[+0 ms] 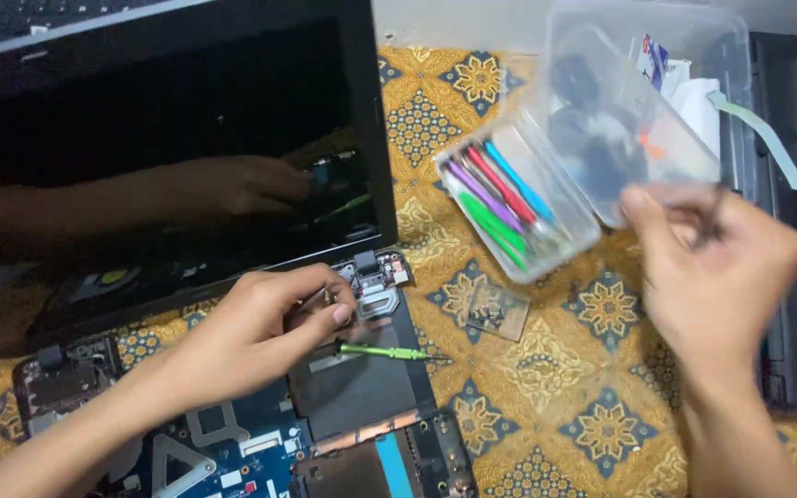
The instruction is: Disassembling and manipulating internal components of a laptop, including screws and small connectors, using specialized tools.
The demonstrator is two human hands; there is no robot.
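Note:
My left hand (pixel 265 327) rests on an opened laptop base (pixel 352 387), thumb and forefinger pinched on a small metal part by the right screen hinge (pixel 375 277). A green-handled screwdriver (pixel 380 351) lies on the base just under that thumb. My right hand (pixel 707 277) is raised and motion-blurred over the patterned cloth, beside the open lid (pixel 634 101) of a clear plastic box (pixel 518 198) with several coloured screwdrivers inside. Its fingers are curled; something thin and dark may be between them, but the blur hides it.
The dark laptop screen (pixel 168 148) stands open at the left and mirrors my hand. A small clear packet of screws (pixel 491 314) lies on the yellow patterned cloth (pixel 592 415). Dark device parts and a flat cable (pixel 767 138) sit at the right edge.

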